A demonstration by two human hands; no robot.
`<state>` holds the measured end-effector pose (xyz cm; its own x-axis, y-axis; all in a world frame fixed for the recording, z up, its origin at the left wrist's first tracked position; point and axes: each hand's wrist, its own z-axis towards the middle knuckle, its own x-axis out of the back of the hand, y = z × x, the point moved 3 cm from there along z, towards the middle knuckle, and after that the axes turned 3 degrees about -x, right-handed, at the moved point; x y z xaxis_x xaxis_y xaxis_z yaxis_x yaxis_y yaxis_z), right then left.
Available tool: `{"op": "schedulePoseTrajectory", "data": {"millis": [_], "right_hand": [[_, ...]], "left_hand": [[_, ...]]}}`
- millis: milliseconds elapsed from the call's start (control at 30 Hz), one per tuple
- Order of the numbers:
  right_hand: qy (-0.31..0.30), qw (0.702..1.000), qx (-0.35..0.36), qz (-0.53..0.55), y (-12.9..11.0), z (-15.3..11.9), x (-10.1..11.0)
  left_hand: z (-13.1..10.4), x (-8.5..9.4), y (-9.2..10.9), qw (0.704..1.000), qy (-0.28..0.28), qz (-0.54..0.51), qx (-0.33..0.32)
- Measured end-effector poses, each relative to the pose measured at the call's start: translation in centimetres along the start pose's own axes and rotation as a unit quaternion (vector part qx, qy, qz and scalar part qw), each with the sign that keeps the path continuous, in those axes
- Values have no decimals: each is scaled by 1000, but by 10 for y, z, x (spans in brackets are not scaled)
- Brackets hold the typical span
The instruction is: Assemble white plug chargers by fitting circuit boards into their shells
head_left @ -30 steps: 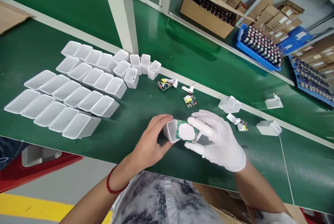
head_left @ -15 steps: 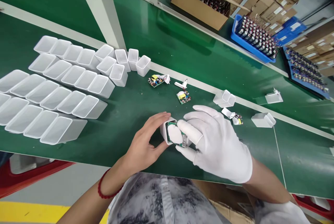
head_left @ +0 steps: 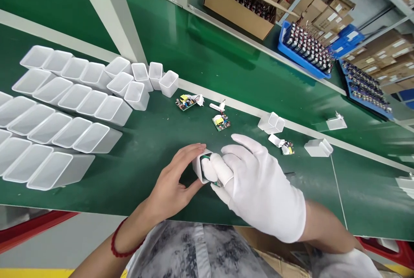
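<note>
Circuit board (head_left: pixel 209 169) deeper in case (head_left: pixel 197 170), less showing

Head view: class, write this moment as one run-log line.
Left hand: bare, holding white case | right hand: gloved, holding circuit board | circuit board: partly inside white case

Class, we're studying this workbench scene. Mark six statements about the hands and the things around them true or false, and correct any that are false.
1. The left hand holds a white plastic case. True.
2. The right hand has its fingers on a circuit board partly inside that case. True.
3. Both hands are gloved. False: the left is bare.
4. Just one container stands left of the hands. False: rows of white cases stand there.
5. Every board in view is being held. False: loose boards lie on the green tabletop.
6. A red bracelet circles the left wrist. True.
</note>
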<state>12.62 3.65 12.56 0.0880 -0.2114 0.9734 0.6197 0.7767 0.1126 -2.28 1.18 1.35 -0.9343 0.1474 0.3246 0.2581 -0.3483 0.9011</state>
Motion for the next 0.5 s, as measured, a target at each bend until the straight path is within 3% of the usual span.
{"op": "schedulePoseTrajectory", "data": {"millis": [300, 500], "right_hand": [[-10, 999, 7, -44, -10, 2, -3], [-36, 998, -25, -44, -9, 5, 1]], "left_hand": [[3, 0, 7, 997, 3, 73, -24], [1, -2, 5, 999, -1, 33, 2]]}}
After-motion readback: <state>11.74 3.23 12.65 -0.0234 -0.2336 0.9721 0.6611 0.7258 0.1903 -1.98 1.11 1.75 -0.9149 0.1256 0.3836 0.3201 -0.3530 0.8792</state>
